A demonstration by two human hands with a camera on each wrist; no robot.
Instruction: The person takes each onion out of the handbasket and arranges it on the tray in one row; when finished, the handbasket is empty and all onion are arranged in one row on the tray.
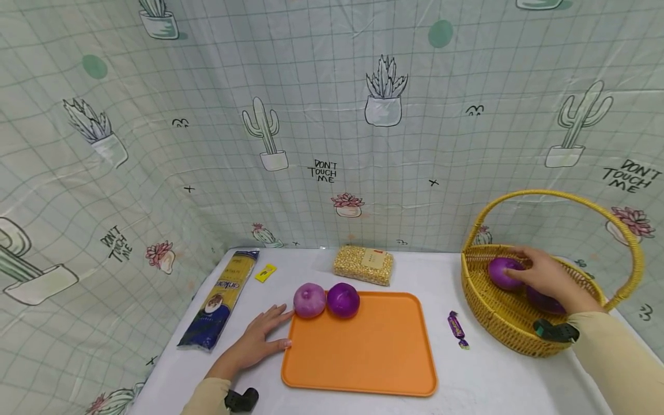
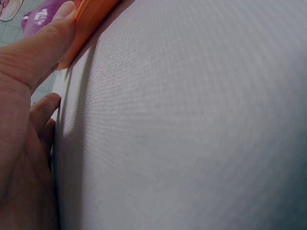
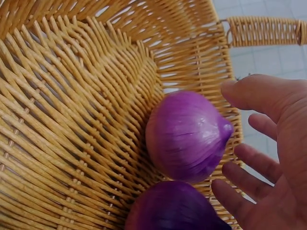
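Note:
My right hand [image 1: 550,278] reaches into a yellow wicker basket [image 1: 482,308] at the right, fingers spread beside a purple onion [image 3: 187,136]. In the right wrist view the thumb and fingers stand apart around the onion's pointed end, not gripping it. A second, darker onion [image 3: 172,208] sits beside it, partly covered by my arm in the head view. My left hand [image 1: 259,339] rests at the left edge of an orange tray [image 1: 358,351], its thumb at the rim. On the tray's back left corner are a paler onion [image 1: 309,300] and a deep purple onion [image 1: 343,300].
A purple-wrapped candy [image 1: 458,330] lies between tray and basket. Behind the tray is a bag of yellow kernels [image 1: 363,265]. A blue and yellow pasta packet [image 1: 220,300] and a small yellow packet [image 1: 266,272] lie at the left. The basket's tall handle [image 1: 560,195] arches over it.

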